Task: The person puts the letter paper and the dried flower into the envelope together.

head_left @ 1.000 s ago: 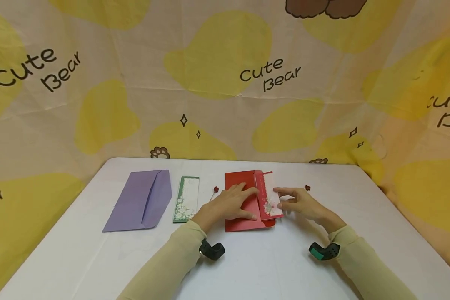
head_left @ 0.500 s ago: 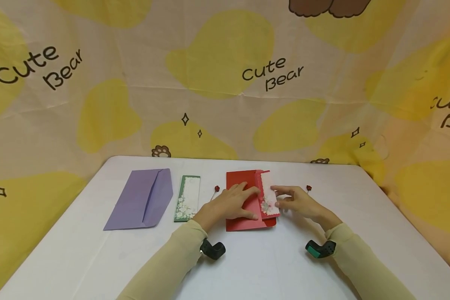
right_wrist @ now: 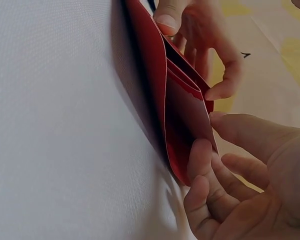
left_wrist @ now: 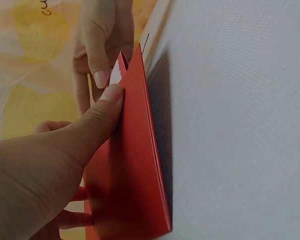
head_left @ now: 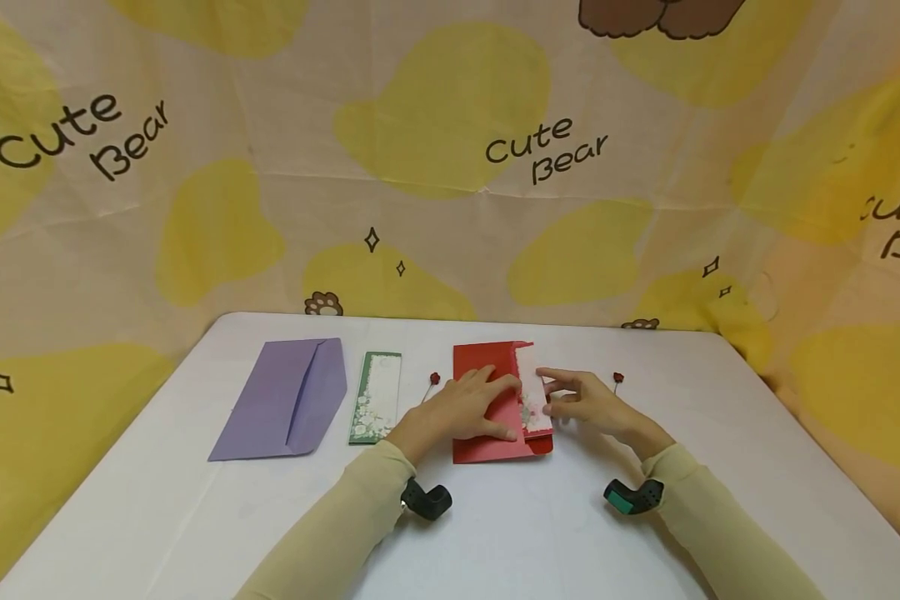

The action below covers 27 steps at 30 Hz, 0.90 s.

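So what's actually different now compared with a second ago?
The right hand has pushed the white flowered card leftward, deeper into the red envelope, so less of it sticks out. The left hand stays pressed flat on the envelope near its opening. The purple envelope, the green card and the two red-headed pins have not moved.

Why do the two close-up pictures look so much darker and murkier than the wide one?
Head view: evenly lit, sharp, straight table edges slightly bowed by the wide lens. Left wrist view: dim, the red envelope casts a dark shadow, the near left hand is soft. Right wrist view: equally dim, the right hand looms large and blurred.
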{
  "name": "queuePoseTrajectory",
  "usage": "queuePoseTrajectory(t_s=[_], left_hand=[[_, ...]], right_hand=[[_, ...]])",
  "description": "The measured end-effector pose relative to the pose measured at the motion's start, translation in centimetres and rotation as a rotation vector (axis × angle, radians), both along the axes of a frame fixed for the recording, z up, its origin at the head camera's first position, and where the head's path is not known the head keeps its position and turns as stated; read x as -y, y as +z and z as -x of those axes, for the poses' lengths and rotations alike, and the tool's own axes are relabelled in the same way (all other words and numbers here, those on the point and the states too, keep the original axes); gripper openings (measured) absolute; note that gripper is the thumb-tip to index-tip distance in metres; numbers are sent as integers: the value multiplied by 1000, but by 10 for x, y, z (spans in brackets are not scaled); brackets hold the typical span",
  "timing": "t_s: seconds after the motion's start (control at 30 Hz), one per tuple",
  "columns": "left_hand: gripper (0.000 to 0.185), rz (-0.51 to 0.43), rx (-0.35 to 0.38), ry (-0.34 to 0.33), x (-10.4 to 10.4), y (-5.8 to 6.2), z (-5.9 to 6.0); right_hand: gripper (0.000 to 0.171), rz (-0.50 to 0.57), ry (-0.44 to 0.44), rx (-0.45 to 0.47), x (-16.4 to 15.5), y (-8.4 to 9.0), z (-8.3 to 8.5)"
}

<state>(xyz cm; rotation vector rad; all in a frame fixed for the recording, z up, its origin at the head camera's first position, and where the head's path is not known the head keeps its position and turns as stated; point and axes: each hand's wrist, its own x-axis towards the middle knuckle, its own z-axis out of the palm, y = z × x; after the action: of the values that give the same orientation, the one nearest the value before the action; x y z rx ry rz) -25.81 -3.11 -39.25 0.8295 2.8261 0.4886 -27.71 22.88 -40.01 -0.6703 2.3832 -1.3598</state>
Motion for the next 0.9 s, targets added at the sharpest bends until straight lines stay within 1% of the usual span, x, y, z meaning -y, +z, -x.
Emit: queuePoseTrajectory(t_s=[0.4,0.63,0.9], left_hand=[[78,-8,11,-6,0,3,-1],[76,-3,15,0,-1,3,0],[77,3,11,-7,1,2,1]], right_hand=[[65,24,-2,22,9,-3,4],[65,-2,-7,17,12,-3,4],[66,-11,-3,21,18,-7,6]])
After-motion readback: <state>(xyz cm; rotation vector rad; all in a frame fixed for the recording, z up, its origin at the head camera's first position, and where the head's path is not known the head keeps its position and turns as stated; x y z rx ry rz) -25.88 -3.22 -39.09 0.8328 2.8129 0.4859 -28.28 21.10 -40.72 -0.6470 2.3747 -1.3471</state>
